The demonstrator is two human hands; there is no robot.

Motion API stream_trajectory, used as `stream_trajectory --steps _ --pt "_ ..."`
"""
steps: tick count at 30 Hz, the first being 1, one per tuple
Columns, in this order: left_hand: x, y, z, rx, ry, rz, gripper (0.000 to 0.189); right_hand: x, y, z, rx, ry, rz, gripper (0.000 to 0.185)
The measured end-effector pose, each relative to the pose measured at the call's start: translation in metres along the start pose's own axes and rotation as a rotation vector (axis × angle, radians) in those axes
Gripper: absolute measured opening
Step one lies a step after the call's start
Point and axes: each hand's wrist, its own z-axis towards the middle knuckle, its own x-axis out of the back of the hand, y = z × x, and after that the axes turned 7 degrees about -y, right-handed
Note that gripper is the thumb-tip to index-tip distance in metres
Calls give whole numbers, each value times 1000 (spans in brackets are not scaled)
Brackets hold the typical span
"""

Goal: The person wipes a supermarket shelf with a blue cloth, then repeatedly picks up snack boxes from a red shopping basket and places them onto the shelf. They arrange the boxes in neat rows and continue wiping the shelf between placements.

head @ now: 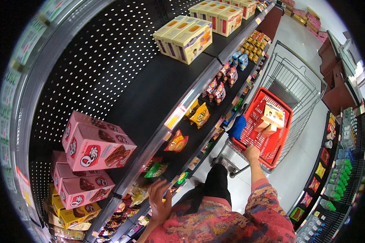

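My right hand [252, 152] is closed around the handle of a metal shopping cart [304, 133], beside the near rim of a red plastic basket [252, 104] that sits in the cart. Cream-coloured snack boxes [273, 114] lie in the basket, some tilted. Blue cloth or plastic [238, 127] hangs at the basket's left corner. My left hand [159, 194] is raised by the shelf edge, empty, with its fingers loosely spread. Nearest it are a green snack packet [156, 169] on the lower shelf and stacked pink Q-branded cake boxes [88, 188].
A black shelf [158, 82] runs along my left, with cream boxes [190, 42] standing on it. Snack bags [200, 115] line the tier below. On the right, another rack [328, 182] holds bottles and packets. A brown counter [337, 73] stands ahead beside the pale tiled aisle [295, 30].
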Motion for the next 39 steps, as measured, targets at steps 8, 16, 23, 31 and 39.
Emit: stream_trajectory --steps 8,16,23,31,39 --pt "-13 30 84 -104 37 84 24 41 13 39 48 33 45 41" --pt "-15 66 225 -219 168 347 42 61 21 67 56 -86 17 34" --pt "-25 77 314 107 73 521 92 94 39 64 197 -160 404 73" --pt "-30 75 330 355 -196 544 104 114 154 163 -21 296 1292 43" --pt "-33 77 330 341 -167 484 106 154 211 254 -205 528 758 63"
